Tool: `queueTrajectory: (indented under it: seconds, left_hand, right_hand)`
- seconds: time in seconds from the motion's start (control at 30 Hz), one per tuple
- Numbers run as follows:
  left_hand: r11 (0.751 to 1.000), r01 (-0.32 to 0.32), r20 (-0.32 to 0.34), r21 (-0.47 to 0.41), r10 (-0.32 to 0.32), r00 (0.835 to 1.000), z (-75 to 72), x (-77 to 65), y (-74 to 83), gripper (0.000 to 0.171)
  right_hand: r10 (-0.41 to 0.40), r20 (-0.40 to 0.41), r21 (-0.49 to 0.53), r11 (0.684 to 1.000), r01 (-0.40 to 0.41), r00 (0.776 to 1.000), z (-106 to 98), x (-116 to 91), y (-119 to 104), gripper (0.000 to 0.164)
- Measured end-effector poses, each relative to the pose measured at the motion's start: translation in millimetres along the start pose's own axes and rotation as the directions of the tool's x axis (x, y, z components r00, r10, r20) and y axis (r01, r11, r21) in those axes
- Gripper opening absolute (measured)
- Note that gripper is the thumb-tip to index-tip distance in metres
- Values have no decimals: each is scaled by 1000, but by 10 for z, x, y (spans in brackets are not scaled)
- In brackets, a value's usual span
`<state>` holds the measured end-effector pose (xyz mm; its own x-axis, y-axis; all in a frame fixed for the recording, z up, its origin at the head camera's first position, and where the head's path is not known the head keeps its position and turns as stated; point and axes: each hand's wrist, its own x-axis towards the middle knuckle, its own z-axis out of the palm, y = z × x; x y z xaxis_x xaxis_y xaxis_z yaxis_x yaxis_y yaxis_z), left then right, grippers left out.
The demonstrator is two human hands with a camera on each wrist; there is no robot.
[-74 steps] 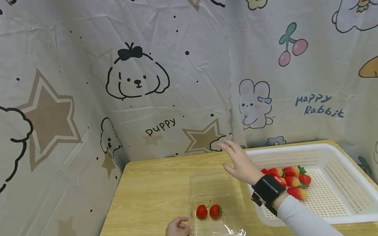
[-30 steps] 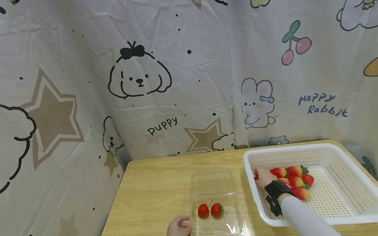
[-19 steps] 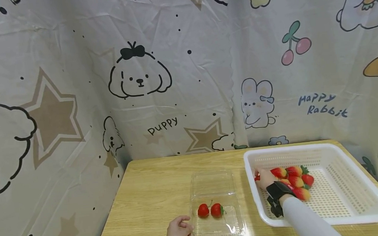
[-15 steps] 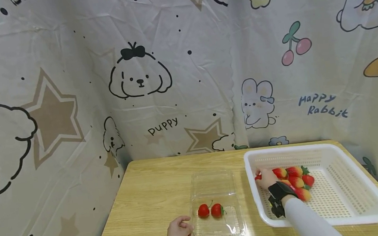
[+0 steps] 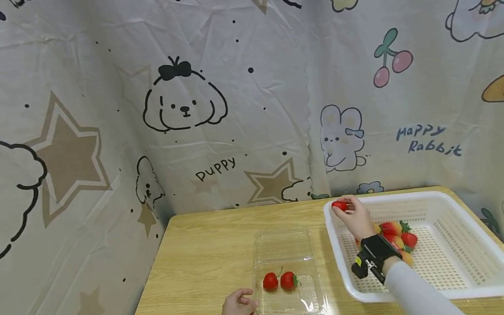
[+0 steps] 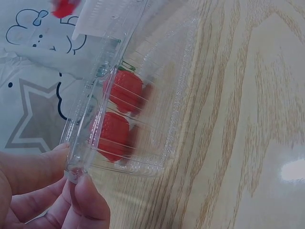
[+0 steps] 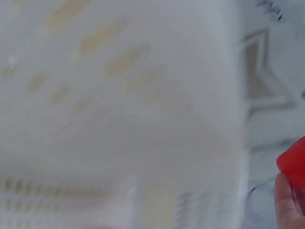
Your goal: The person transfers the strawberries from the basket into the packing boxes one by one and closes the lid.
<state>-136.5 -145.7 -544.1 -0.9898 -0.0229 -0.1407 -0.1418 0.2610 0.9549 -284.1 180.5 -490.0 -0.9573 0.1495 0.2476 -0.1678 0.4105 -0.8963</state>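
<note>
Clear box (image 5: 269,306): two red fruits (image 5: 270,281); left grip (image 5: 236,311) pinching box; right grip (image 5: 355,218) pinching one strawberry (image 5: 339,206), apparently.

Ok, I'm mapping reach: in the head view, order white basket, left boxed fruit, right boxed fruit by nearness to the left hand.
1. Left boxed fruit, inside the clear box.
2. Right boxed fruit, beside it.
3. White basket, right of the box.

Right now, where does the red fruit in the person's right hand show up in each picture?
Head: red fruit right of centre, below mid-height, in the right hand.
Left wrist: apparently the blurred red fruit at upper left, cut by the top edge.
Right wrist: red fruit at lower right, cut by the right edge.
Shared landmark: white basket.
</note>
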Motion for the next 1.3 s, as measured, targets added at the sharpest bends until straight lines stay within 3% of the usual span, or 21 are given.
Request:
queueTrajectory:
  seconds: [0.17, 0.23, 0.33, 0.43, 0.57, 0.67, 0.77, 0.83, 1.0, 1.07, 1.23, 1.3]
  left_hand:
    - [1000, -9, -2, 2, 9, 1000, -6, -5, -2, 31]
    - [1000, -5, 0, 0, 5, 1000, -7, -7, 1, 31]
    - [1000, 6, 4, -2, -6, 1000, -8, -13, 4, 31]
    - [1000, 10, 5, -4, -10, 1000, -10, -20, 4, 31]
    - [1000, 3, -2, -1, -3, 1000, -10, -15, -1, 31]
    - [1000, 0, -9, 5, 0, 1000, -5, -4, -5, 30]
    - [1000, -4, -14, 4, 4, 1000, 0, 2, -11, 30]
    - [1000, -3, -14, -2, 3, 1000, 1, 0, -18, 30]
    - [1000, -7, -13, -10, 7, 1000, 5, 0, -29, 29]
    - [1000, -9, -14, -7, 9, 1000, 5, 4, -33, 29]
    - [1000, -3, -12, -2, 3, 1000, -1, 12, -38, 29]
    - [1000, 0, -10, -2, 0, 1000, -3, 12, -38, 29]
  right_hand:
    - [-180, 58, 60, 983, 176, 982, 147, -64, -377, 26]
    - [-268, 106, 72, 962, 262, 957, 239, -109, -474, 24]
    - [-378, 209, 85, 926, 368, 902, 384, -199, -587, 23]
    - [-480, 333, 64, 870, 488, 812, 513, -310, -665, 23]
    - [-573, 501, 40, 764, 644, 649, 671, -448, -696, 23]
    - [-583, 614, 43, 699, 714, 533, 786, -539, -687, 21]
    - [-533, 711, 36, 678, 734, 458, 888, -620, -658, 19]
    - [-477, 767, 26, 692, 722, 429, 949, -669, -624, 19]
    - [-308, 864, -25, 765, 644, 399, 1039, -771, -577, 20]
    - [-266, 882, -54, 762, 645, 389, 1065, -804, -542, 21]
    - [-230, 902, -109, 699, 706, 367, 1143, -872, -394, 22]
    - [-217, 908, -113, 696, 709, 358, 1177, -890, -337, 23]
